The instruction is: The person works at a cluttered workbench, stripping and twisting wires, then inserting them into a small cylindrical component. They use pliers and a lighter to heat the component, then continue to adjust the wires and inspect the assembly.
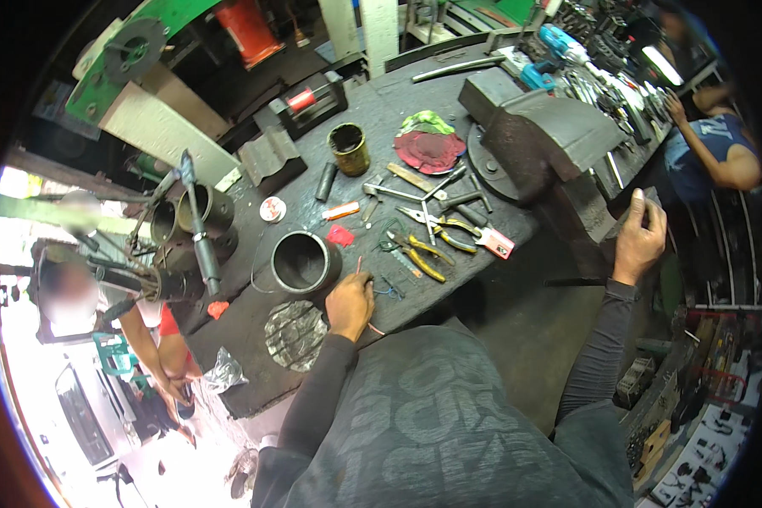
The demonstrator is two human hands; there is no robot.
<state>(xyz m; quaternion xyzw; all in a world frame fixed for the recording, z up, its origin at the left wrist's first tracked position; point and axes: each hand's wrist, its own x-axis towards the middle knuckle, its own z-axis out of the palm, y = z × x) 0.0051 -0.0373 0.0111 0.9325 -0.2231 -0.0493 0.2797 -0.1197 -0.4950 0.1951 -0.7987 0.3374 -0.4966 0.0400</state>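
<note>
My left hand (350, 303) rests on the dark workbench (254, 339) and pinches a thin wire (360, 267) that sticks up from its fingers. Just left of it stands a wide metal cylinder sleeve (303, 261). Yellow-handled pliers (423, 258) lie just right of the hand. My right hand (639, 237) is raised off to the right and grips the dark handle (631, 216) of the big bench vise (542, 135).
Loose tools, a red and white box (498, 243), a tin can (350, 148), a red round pad (430, 151) and a blue power drill (554, 46) lie on the bench. A person (157, 339) stands at the left, another (720, 148) at the right.
</note>
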